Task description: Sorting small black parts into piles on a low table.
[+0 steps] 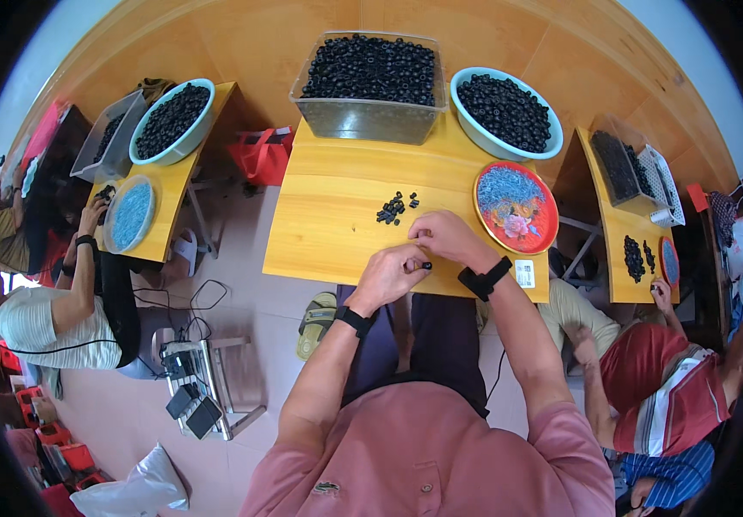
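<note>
My left hand [390, 274] is closed above the near edge of the yellow table [324, 233]. A small black cylindrical part [426, 265] sticks out between its fingers. Just beyond it my right hand [447, 236] is closed in a pinch, its fingertips close to the left hand; whatever they hold is too small or hidden to make out. A loose group of small black parts [391, 210] lies on the table past my hands. Right of them, a red flowered tray [485, 226] carries a heap of small blue pieces [509, 188].
At the back stand a clear plastic bin [363, 121] and a light-blue basin [475, 136], both full of black parts. A small white label card [525, 274] lies near the right front corner. People work at side tables left [169, 185] and right [617, 226]. A metal stool [233, 405] stands lower left.
</note>
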A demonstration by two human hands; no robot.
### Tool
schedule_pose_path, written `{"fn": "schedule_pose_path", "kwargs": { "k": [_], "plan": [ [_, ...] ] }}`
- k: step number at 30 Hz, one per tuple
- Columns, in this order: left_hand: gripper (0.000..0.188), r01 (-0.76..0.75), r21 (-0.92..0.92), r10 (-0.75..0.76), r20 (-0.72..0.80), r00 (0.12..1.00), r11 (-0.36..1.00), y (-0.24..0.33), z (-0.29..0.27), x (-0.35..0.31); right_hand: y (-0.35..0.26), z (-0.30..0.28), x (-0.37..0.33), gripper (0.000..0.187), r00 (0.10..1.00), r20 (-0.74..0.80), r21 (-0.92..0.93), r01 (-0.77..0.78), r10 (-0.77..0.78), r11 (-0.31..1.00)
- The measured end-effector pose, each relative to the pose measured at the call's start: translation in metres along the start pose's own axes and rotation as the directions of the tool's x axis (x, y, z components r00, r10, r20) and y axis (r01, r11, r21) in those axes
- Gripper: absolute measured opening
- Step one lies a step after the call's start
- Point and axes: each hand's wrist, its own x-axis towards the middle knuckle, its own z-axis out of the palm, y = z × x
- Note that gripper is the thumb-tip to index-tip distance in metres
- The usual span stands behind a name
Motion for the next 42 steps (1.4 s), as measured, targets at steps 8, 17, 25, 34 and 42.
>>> {"fn": "schedule_pose_path", "kwargs": {
  "k": [8,17,25,34,42],
  "plan": [
    [0.015,0.099,-0.099,-0.1,-0.003,0.995,0.99,0.006,0.0,0.0,-0.005,-0.008,-0.032,0.019,0.947,-0.194,0.102,-0.239,0.255,0.966],
    [0.016,0.072,-0.147,-0.077,-0.03,0.997,0.986,0.002,0.004,0.001,0.0,0.012,-0.029,0.013,0.922,-0.32,0.006,-0.228,0.218,0.974],
    [0.014,0.041,-0.145,-0.052,-0.07,0.996,0.989,-0.002,0.006,0.002,-0.005,0.009,-0.035,0.024,0.907,-0.347,0.063,-0.231,0.238,0.971],
    [0.013,0.092,-0.217,-0.115,-0.097,0.989,0.972,-0.006,0.007,0.002,-0.004,0.009,-0.033,0.013,0.927,-0.317,-0.084,-0.237,0.2,0.968],
    [0.015,0.109,-0.217,-0.142,-0.146,0.979,0.97,-0.004,0.005,0.003,-0.027,0.002,-0.05,0.012,0.917,-0.296,0.287,-0.182,0.268,0.941]
  ]
}}
